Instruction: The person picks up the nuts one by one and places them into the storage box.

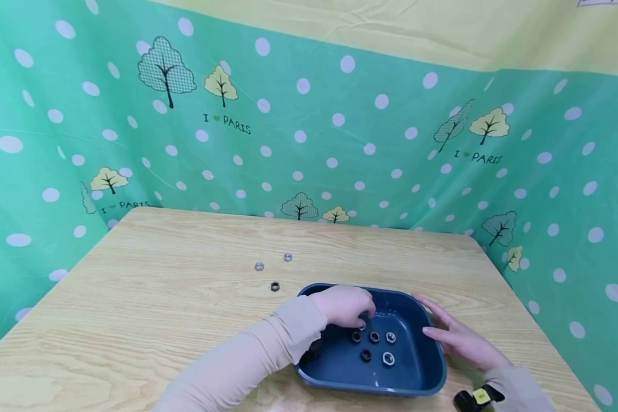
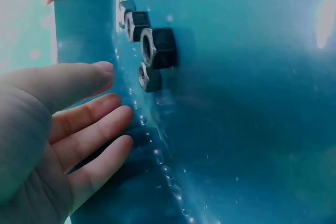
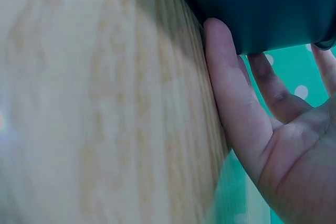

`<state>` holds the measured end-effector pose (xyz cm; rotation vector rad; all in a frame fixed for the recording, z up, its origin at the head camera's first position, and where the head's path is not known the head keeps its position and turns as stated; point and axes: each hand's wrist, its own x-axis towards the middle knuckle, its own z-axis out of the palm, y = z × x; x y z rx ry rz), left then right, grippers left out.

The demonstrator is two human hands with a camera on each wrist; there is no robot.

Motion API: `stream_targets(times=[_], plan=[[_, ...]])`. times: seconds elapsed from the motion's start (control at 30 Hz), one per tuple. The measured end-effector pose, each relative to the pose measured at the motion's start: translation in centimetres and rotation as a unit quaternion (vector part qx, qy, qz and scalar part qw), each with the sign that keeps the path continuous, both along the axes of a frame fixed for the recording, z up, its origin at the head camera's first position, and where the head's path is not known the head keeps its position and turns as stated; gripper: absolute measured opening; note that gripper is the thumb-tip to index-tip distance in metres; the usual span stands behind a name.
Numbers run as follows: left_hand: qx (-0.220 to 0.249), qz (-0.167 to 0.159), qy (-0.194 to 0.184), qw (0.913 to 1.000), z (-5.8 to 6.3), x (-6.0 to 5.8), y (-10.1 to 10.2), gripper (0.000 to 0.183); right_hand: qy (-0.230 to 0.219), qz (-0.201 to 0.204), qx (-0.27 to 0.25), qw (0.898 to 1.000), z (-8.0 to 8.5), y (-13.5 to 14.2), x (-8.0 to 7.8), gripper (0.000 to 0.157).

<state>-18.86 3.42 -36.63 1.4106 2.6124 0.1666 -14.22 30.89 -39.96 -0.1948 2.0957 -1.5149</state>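
A dark blue plastic basin (image 1: 340, 380) stands on the table with several hex nuts inside, some silver, like the nut (image 1: 388, 359), others dark, like the nut (image 1: 366, 355). My left hand (image 1: 345, 306) reaches over its left side, fingertips beside the nuts. In the left wrist view this hand (image 2: 63, 129) has loosely bent, parted fingers, and nothing lies between them; a dark nut (image 2: 160, 48) is close by. My right hand (image 1: 463, 337) holds the basin's right side, thumb over the rim. The right wrist view shows its fingers (image 3: 231, 77) along the outer wall.
Beyond the basin's left corner, two silver nuts (image 1: 288, 257) and a dark nut (image 1: 275, 286) lie on the wooden table (image 1: 134, 286). A green polka-dot curtain (image 1: 319, 137) hangs behind the table. A black strap device (image 1: 476, 397) is on the right wrist.
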Motion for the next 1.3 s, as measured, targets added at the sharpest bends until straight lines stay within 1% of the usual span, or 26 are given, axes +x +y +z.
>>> stream_targets(times=[0.1, 0.27, 0.43, 0.6, 0.73, 0.9, 1.1, 1.2, 1.3], plan=[[0.007, 0.005, -0.018, 0.9998, 0.0, -0.1, 0.0, 0.018, -0.001, -0.002, 0.002, 1.000, 0.0, -0.1, -0.1, 0.072], [0.017, 0.017, -0.037, 0.9990, 0.4, -0.1, -0.2, 0.018, -0.001, -0.001, 0.005, 1.000, -0.1, -0.1, -0.2, 0.071], [0.026, 0.015, -0.039, 0.9988, 0.8, 0.1, -0.3, 0.020, 0.004, 0.007, -0.001, 1.000, -0.2, 0.0, -0.1, 0.071], [0.043, 0.008, -0.044, 0.9981, 1.8, 0.3, -0.3, 0.021, -0.005, -0.006, 0.001, 1.000, -0.2, 0.0, 0.1, 0.071], [0.054, -0.002, -0.030, 0.9981, 2.8, 0.4, -0.5, 0.023, -0.002, -0.008, 0.004, 1.000, -0.1, -0.1, 0.1, 0.072], [0.064, -0.009, -0.008, 0.9979, 3.5, 0.5, -1.0, 0.024, 0.001, -0.005, 0.007, 1.000, 0.0, -0.1, 0.1, 0.072], [0.080, -0.009, -0.003, 0.9967, 4.6, 0.9, -1.8, 0.026, 0.004, -0.005, 0.010, 1.000, -0.1, 0.0, 0.0, 0.071], [0.091, -0.012, -0.001, 0.9958, 5.3, 1.1, -2.5, 0.026, 0.004, -0.005, 0.011, 1.000, -0.1, 0.0, 0.0, 0.071], [0.103, -0.009, -0.002, 0.9947, 5.8, 1.1, -3.2, 0.025, 0.005, -0.004, 0.007, 1.000, -0.1, 0.0, 0.0, 0.071]])
